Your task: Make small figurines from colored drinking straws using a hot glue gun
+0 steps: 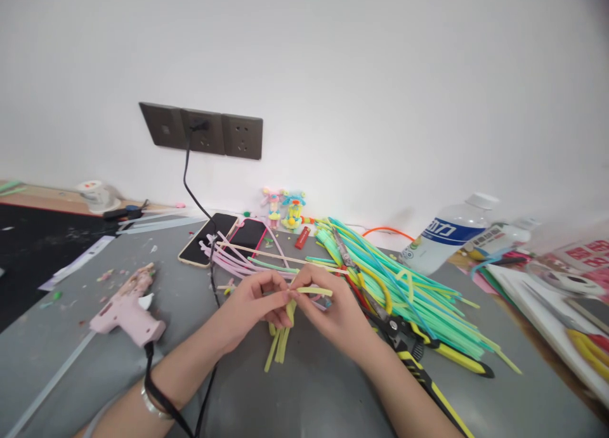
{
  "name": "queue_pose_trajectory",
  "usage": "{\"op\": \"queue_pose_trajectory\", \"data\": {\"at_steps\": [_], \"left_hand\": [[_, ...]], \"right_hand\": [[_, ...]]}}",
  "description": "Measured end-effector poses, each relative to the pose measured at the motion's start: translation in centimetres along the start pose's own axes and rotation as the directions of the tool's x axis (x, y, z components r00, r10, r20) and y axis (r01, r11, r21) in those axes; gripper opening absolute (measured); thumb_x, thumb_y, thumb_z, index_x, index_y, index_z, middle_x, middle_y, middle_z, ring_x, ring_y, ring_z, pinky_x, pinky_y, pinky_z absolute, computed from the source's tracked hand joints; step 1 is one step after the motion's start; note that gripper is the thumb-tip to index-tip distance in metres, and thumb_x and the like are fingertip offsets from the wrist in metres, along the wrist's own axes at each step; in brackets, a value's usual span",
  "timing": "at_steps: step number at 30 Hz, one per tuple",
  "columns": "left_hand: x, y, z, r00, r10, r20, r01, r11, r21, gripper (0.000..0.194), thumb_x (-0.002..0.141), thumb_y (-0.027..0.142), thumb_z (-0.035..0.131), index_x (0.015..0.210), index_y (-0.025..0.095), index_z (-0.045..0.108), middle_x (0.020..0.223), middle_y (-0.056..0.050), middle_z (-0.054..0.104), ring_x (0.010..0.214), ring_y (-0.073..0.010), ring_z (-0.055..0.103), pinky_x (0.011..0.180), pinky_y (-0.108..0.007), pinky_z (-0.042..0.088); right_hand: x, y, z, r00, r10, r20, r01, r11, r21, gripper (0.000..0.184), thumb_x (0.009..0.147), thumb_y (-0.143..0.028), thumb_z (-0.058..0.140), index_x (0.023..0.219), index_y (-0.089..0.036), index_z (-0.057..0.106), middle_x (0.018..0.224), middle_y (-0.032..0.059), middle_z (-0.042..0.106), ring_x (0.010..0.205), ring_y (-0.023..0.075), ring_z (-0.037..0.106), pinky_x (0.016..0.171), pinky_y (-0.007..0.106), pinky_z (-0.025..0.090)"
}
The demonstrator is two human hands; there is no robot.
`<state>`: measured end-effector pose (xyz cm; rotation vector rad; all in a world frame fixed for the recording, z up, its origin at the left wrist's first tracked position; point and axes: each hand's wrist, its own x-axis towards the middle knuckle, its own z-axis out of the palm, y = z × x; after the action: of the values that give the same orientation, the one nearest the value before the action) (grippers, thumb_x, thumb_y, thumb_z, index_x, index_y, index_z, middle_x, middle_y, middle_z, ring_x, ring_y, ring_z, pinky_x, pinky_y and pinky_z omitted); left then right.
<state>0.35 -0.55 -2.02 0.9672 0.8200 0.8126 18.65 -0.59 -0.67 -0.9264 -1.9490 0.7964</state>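
Note:
My left hand [252, 308] and my right hand [330, 311] meet over the grey table [304, 387], both pinched on a small bundle of yellow-green pipe cleaners [285, 330]. The bundle hangs down between the hands, and one short piece sticks out sideways at the top. A black cord runs under my left wrist, which wears a bracelet.
A pink glue gun [126, 311] lies at the left. Two phones [228, 235] and pink pipe cleaners lie behind the hands. A heap of green pipe cleaners [404, 286], yellow-handled pliers [419, 355] and a plastic bottle [451, 232] sit at the right. Wall sockets [204, 130] are behind.

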Motion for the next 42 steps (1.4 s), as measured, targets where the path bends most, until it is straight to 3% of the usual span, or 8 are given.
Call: {"op": "queue_pose_trajectory", "data": {"at_steps": [10, 20, 22, 25, 27, 30, 35, 42], "left_hand": [[-0.1, 0.7, 0.4, 0.995, -0.021, -0.101, 0.010, 0.993, -0.114, 0.037, 0.066, 0.040, 0.088, 0.075, 0.014, 0.063, 0.068, -0.001, 0.072, 0.061, -0.0108, 0.070, 0.055, -0.015, 0.053], [0.1, 0.7, 0.2, 0.985, 0.075, -0.158, -0.102, 0.981, -0.165, 0.030, 0.070, 0.037, 0.085, 0.072, 0.015, 0.065, 0.070, 0.002, 0.063, 0.061, -0.0064, 0.053, 0.054, -0.016, 0.045], [0.2, 0.6, 0.2, 0.984, 0.085, -0.154, -0.104, 0.987, -0.120, 0.030, 0.071, 0.038, 0.084, 0.071, 0.015, 0.065, 0.065, 0.004, 0.057, 0.055, -0.0054, 0.046, 0.051, -0.016, 0.040], [0.2, 0.7, 0.2, 0.972, 0.182, -0.150, -0.177, 0.983, 0.050, 0.026, 0.074, 0.038, 0.081, 0.075, 0.016, 0.067, 0.063, 0.004, 0.056, 0.055, -0.0073, 0.046, 0.051, -0.018, 0.040], [0.2, 0.8, 0.2, 0.945, 0.288, -0.157, -0.256, 0.947, 0.197, 0.020, 0.075, 0.033, 0.079, 0.081, 0.016, 0.069, 0.071, 0.001, 0.063, 0.065, -0.0109, 0.055, 0.059, -0.020, 0.045], [-0.1, 0.9, 0.2, 0.900, 0.406, -0.155, -0.337, 0.877, 0.341, 0.012, 0.077, 0.026, 0.076, 0.083, 0.018, 0.071, 0.079, -0.001, 0.069, 0.076, -0.0151, 0.063, 0.071, -0.024, 0.051], [-0.4, 0.9, 0.2, 0.879, 0.455, -0.145, -0.368, 0.838, 0.402, 0.010, 0.079, 0.026, 0.075, 0.084, 0.019, 0.073, 0.080, -0.003, 0.072, 0.076, -0.0168, 0.067, 0.072, -0.026, 0.053], [-0.5, 1.1, 0.3, 0.870, 0.458, -0.185, -0.352, 0.837, 0.420, 0.011, 0.077, 0.025, 0.076, 0.085, 0.019, 0.071, 0.081, -0.003, 0.071, 0.077, -0.0163, 0.067, 0.070, -0.024, 0.054]], "right_hand": [[0.3, -0.1, -0.3, 0.984, -0.176, 0.008, 0.176, 0.977, -0.118, 0.011, 0.094, -0.013, 0.056, 0.089, -0.021, 0.063, 0.083, 0.0041, 0.064, 0.078, 0.0187, 0.058, 0.073, 0.033, 0.042], [0.1, 0.9, 0.1, 0.947, -0.320, -0.030, 0.295, 0.904, -0.311, 0.021, 0.095, -0.012, 0.060, 0.112, -0.023, 0.067, 0.077, 0.0004, 0.069, 0.065, 0.0141, 0.057, 0.075, 0.034, 0.041], [0.1, 0.9, 0.1, 0.958, -0.280, -0.066, 0.256, 0.935, -0.244, 0.019, 0.095, -0.014, 0.060, 0.107, -0.024, 0.070, 0.073, 0.0000, 0.070, 0.062, 0.0134, 0.057, 0.074, 0.033, 0.042], [0.2, 0.7, 0.0, 0.995, -0.026, -0.097, 0.031, 0.998, 0.054, 0.015, 0.095, -0.023, 0.060, 0.099, -0.023, 0.075, 0.067, 0.0007, 0.069, 0.059, 0.0141, 0.059, 0.061, 0.029, 0.045], [0.3, 0.4, -0.1, 0.985, 0.170, -0.037, -0.151, 0.942, 0.299, 0.018, 0.093, -0.033, 0.063, 0.093, -0.020, 0.076, 0.061, 0.0002, 0.065, 0.054, 0.0134, 0.059, 0.050, 0.025, 0.045], [0.6, 0.3, -0.1, 0.944, 0.316, 0.092, -0.319, 0.810, 0.492, 0.025, 0.086, -0.042, 0.070, 0.090, -0.018, 0.076, 0.056, -0.0015, 0.062, 0.047, 0.0107, 0.054, 0.047, 0.023, 0.045], [0.7, 0.3, -0.2, 0.909, 0.379, 0.175, -0.411, 0.746, 0.524, 0.030, 0.082, -0.046, 0.074, 0.089, -0.017, 0.077, 0.055, -0.0016, 0.062, 0.046, 0.0091, 0.052, 0.047, 0.022, 0.046], [0.4, 0.5, 0.1, 0.959, 0.278, 0.058, -0.278, 0.875, 0.396, 0.024, 0.087, -0.042, 0.069, 0.090, -0.019, 0.076, 0.062, 0.0002, 0.065, 0.053, 0.0120, 0.059, 0.050, 0.022, 0.048]]}}
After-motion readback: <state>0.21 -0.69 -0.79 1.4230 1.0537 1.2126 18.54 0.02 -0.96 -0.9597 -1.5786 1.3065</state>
